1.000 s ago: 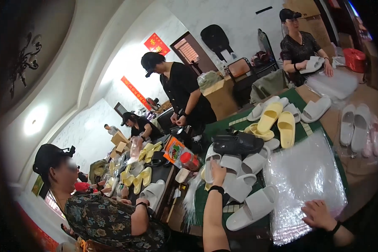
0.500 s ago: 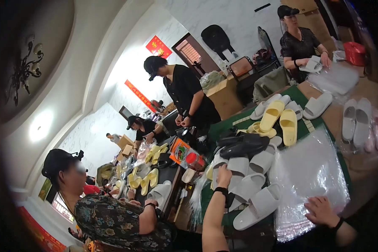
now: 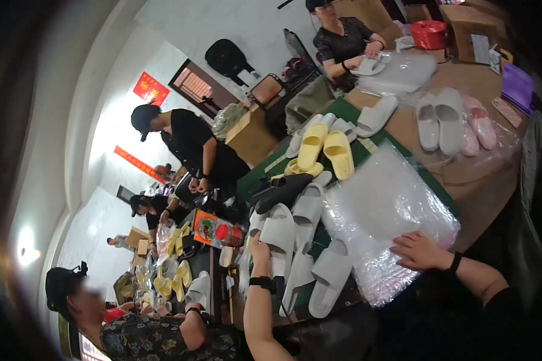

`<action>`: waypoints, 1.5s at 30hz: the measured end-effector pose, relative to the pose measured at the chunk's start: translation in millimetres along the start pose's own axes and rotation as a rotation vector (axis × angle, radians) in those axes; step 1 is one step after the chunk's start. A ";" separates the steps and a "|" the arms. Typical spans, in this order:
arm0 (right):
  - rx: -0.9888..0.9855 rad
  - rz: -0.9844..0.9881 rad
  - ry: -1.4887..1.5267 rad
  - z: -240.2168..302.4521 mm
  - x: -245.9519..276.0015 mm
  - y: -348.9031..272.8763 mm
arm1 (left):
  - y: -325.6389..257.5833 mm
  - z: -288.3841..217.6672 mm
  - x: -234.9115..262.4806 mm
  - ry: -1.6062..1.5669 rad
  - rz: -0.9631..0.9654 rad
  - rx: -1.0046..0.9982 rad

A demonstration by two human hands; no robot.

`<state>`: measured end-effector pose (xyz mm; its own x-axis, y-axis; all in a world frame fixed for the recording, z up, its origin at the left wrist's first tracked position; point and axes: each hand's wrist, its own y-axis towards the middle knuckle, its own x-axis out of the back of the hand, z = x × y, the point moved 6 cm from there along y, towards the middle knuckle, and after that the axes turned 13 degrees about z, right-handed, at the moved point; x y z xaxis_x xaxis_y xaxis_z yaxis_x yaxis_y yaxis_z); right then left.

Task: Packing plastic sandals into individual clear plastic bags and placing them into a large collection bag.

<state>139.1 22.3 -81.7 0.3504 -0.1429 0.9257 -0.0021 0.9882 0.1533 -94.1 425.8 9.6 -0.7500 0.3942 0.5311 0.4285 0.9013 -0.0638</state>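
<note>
My left hand point(image 3: 260, 256) is closed at the edge of a light grey slide slipper point(image 3: 278, 225) on the left of the pile; its fingertips are partly hidden. Spread flat, my right hand point(image 3: 417, 249) lies open on a stack of clear plastic bags point(image 3: 379, 204). Between my hands are more grey slides, among them one near the table's front edge point(image 3: 331, 278). Behind these lie a black slide point(image 3: 286, 191) and two yellow slides, one point(image 3: 313, 146) leaning on others and one point(image 3: 339, 154) beside it.
Across the table a person point(image 3: 343, 45) holds a pale slide over clear bags. Grey slides point(image 3: 448, 120) and pink slides point(image 3: 482, 123) lie on the right, near a phone point(image 3: 507, 113). A red-lidded jar point(image 3: 227, 233) stands left. Other people work along the left.
The view has turned right, so the scene sits further left. The grey slide at my left hand is now tilted up more. My right hand has stayed on the bags.
</note>
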 end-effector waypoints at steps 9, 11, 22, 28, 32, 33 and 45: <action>0.037 -0.030 0.061 8.5 6.0 -5.5 | 12.4 -56.9 -54.8 -0.307 0.295 -0.248; 0.047 -0.058 0.059 9.0 6.2 -6.8 | 9.8 -56.7 -72.2 -0.188 0.296 -0.225; 0.023 -0.004 0.026 5.7 -3.5 -3.4 | -83.4 -28.9 -80.1 0.760 0.615 -0.205; 0.033 -0.001 -0.036 11.4 0.4 -0.2 | -169.8 -14.5 -87.4 1.057 0.480 -0.273; 0.031 -0.033 -0.137 13.6 -4.5 -0.6 | -185.4 -25.0 -103.0 1.347 0.323 -0.399; 0.027 -0.032 -0.138 15.7 -4.8 0.6 | -182.4 -21.9 -102.5 1.346 0.325 -0.402; -0.037 -0.033 -0.189 19.5 -2.1 -4.0 | -148.3 -2.2 -75.2 1.031 0.263 -0.373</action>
<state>120.2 17.5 -77.5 0.1676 -0.1799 0.9693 0.0425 0.9836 0.1753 -100.1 262.2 -19.1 0.0865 0.0718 0.9937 0.7651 0.6341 -0.1124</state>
